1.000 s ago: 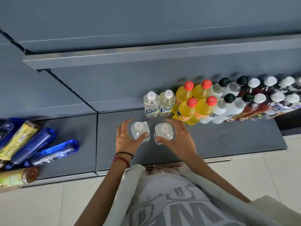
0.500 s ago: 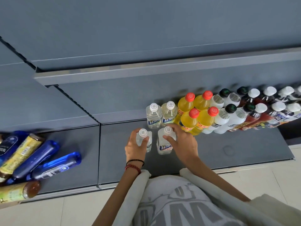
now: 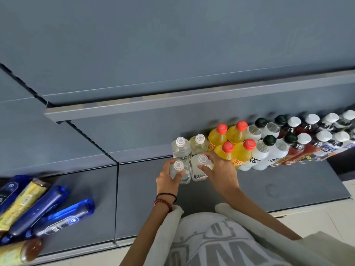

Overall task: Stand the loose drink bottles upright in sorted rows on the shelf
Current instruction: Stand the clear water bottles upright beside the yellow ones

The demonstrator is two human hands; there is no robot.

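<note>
Gripping the left clear bottle [image 3: 178, 166] with the left hand [image 3: 167, 181], fingers curled round its shoulder just under the cap. Clamping the right hand [image 3: 221, 169] on the right clear bottle [image 3: 199, 176] in the same way, thumb and fingers wrapped near the neck. Holding both upright on the shelf [image 3: 269, 189], long axes vertical, side by side between the two palms; touching each other or not, hard to tell.

Facing the rear pair of clear bottles [image 3: 180, 148] directly beyond the fingertips, very close to the held pair. Judging a short push straight away from the palms as enough to close the row. Passing close to the yellow bottles [image 3: 242, 152] on the outer side of the right hand, so risking a knock there.

Leaving the blue bottles [image 3: 57, 217] lying on their sides well off to the left of the left hand, long axes slanting; probably falling to that nearer hand.
</note>
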